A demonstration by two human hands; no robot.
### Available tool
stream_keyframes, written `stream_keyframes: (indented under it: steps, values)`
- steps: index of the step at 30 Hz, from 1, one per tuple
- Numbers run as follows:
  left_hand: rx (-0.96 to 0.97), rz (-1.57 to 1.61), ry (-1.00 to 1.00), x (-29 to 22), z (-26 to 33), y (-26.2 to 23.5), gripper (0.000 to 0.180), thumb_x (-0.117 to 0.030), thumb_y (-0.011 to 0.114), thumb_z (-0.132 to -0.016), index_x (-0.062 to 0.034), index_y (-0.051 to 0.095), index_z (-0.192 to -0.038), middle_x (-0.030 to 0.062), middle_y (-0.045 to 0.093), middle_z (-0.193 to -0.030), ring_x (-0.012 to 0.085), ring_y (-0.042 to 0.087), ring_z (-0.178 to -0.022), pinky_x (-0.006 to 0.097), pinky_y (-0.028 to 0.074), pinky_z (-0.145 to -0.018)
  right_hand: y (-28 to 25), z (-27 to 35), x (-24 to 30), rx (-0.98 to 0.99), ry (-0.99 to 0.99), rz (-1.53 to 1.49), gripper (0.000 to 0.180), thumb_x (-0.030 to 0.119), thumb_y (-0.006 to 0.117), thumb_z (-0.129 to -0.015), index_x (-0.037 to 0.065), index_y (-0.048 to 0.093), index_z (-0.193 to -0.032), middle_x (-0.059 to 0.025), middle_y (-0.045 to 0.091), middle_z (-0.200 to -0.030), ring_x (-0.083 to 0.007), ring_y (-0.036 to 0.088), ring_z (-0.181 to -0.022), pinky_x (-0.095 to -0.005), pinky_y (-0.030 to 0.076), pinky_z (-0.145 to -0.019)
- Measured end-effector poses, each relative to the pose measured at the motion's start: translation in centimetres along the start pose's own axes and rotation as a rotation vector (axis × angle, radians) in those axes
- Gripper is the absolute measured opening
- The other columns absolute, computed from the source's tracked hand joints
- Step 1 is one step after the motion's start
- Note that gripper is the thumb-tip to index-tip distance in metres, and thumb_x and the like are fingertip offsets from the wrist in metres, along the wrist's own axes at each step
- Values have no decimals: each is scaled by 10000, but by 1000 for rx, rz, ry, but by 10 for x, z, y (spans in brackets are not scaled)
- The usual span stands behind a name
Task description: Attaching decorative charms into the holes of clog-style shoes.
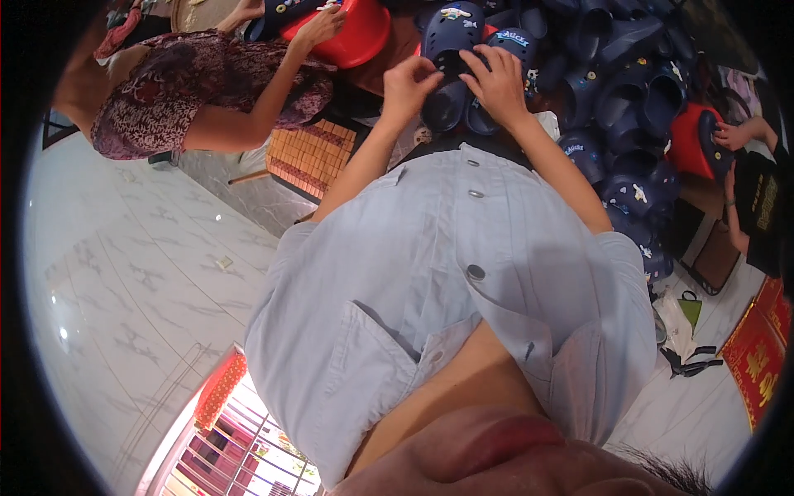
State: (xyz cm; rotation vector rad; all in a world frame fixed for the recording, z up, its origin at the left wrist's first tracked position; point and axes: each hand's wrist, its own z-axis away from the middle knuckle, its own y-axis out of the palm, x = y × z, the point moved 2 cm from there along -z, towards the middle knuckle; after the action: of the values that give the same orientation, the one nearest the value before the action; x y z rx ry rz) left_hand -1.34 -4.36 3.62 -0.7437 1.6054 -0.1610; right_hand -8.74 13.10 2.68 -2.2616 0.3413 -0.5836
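My left hand (408, 84) and my right hand (499, 81) meet over a dark navy clog (447, 106) in front of my light blue shirt. The left fingers pinch at the clog's upper edge. The right hand grips it from the other side with its fingers spread across the top. A second navy clog (455, 33) with small charms on it lies just beyond the hands. What the fingertips press on is too small to tell.
A big pile of navy clogs (628, 91) fills the right. A person in a patterned dress reaches into a red basin (357, 35) at the upper left. Another person's hand (732, 132) holds a clog by a red tub (686, 140). A woven mat (310, 153) lies on the white marble floor (141, 248).
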Motion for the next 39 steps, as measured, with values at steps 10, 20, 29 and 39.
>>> stream_keyframes:
  steps: [10, 20, 29, 39]
  values:
    - [-119, 577, -345, 77, -60, 7, 182, -63, 725, -785, 23, 624, -909, 76, 665, -845, 142, 622, -788, 232, 500, -713, 35, 1, -9, 76, 106, 258, 505, 343, 682, -762, 117, 545, -1194, -63, 545, -871, -230, 538, -804, -362, 416, -688]
    - [-149, 544, -248, 102, -75, 38, 204, -46, 751, -740, 12, 693, -927, 71, 692, -830, 115, 634, -752, 228, 502, -703, 39, 3, -7, 12, 81, 348, 514, 307, 680, -728, 118, 550, -1188, -43, 527, -826, -212, 529, -785, -358, 408, -677]
    - [-33, 315, -147, 98, -72, 30, 151, -32, 717, -759, -17, 705, -909, 67, 699, -894, 131, 650, -826, 255, 501, -783, 31, -5, 4, 100, 206, 321, 409, 290, 652, -717, 138, 513, -1071, -48, 526, -768, -248, 548, -741, -408, 403, -639]
    - [-16, 124, 185, 79, -66, 21, 164, 3, 670, -798, -37, 700, -954, 123, 670, -961, 229, 643, -898, 323, 507, -779, 29, -2, 8, -30, 164, 328, 510, 286, 673, -707, 116, 535, -1167, -45, 528, -819, -225, 532, -792, -370, 400, -699]
